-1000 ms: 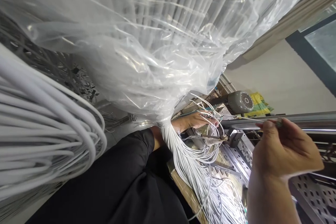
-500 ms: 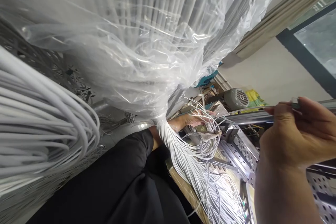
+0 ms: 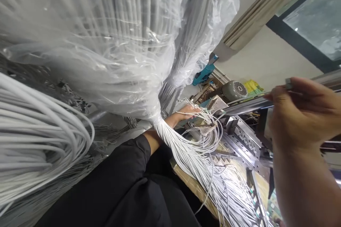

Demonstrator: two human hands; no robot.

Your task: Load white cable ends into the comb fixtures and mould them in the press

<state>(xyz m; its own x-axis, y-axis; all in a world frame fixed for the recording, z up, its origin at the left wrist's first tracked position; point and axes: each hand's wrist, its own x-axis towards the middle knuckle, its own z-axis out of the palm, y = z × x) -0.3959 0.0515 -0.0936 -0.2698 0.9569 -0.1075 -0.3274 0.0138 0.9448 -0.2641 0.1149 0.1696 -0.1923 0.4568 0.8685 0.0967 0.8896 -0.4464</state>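
In the head view my right hand (image 3: 303, 110) is raised at the right, its fingers closed on the end of a thin white cable. A small grey-green connector (image 3: 288, 83) shows between thumb and forefinger. From that hand the cable runs left toward a coil of white cables (image 3: 213, 142). My left hand (image 3: 188, 111) reaches behind the thick white bundle (image 3: 176, 143) and is closed around cables at the top of the coil; loops partly hide its fingers. Below, the bundle spreads over a lit bench, with small green connectors at some ends.
Plastic-wrapped cable bundles (image 3: 128, 53) hang close overhead. Looped thick white cables (image 3: 39, 131) crowd the left. A metal bar (image 3: 247, 108) crosses behind my right hand, above perforated metal brackets (image 3: 245, 142). Beyond are a grey motor (image 3: 234, 91) and a window (image 3: 317, 17).
My left hand has drawn slightly left with the cables. My right hand keeps its hold on the cable end. The whole view has shifted, with the hanging bundles now farther left.
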